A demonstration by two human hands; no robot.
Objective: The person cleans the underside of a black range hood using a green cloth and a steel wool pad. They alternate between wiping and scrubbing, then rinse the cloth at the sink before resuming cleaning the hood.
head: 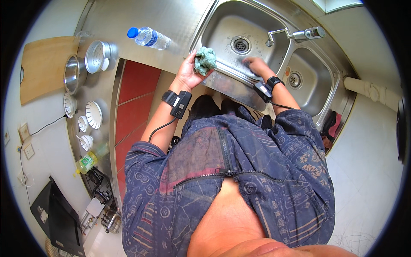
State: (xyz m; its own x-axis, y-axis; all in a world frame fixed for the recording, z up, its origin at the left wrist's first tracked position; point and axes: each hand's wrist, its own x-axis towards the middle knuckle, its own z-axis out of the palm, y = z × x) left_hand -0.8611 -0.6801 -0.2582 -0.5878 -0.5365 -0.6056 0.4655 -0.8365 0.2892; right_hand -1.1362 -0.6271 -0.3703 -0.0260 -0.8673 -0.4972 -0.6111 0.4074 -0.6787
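Observation:
My left hand [188,71] holds a crumpled green cloth [205,61] just off the front rim of the large stainless steel sink basin [221,24]. Its palm is turned up beneath the cloth. Inside the near right part of that basin is my right hand [257,66], blurred by motion. Its fingers are closed on a small dark grey thing [245,61], too blurred to identify. Water drops lie around the basin's drain strainer [240,45]. A chrome faucet [306,34] has its spout over the basin.
A smaller basin [310,69] adjoins at the right. On the steel counter [183,19] stands a blue-capped water bottle [149,38]. Further left are a metal bowl [73,74], a lidded steamer pot [97,57], several white ribbed bowls [93,115], a detergent bottle [86,162] and a wooden board [45,67].

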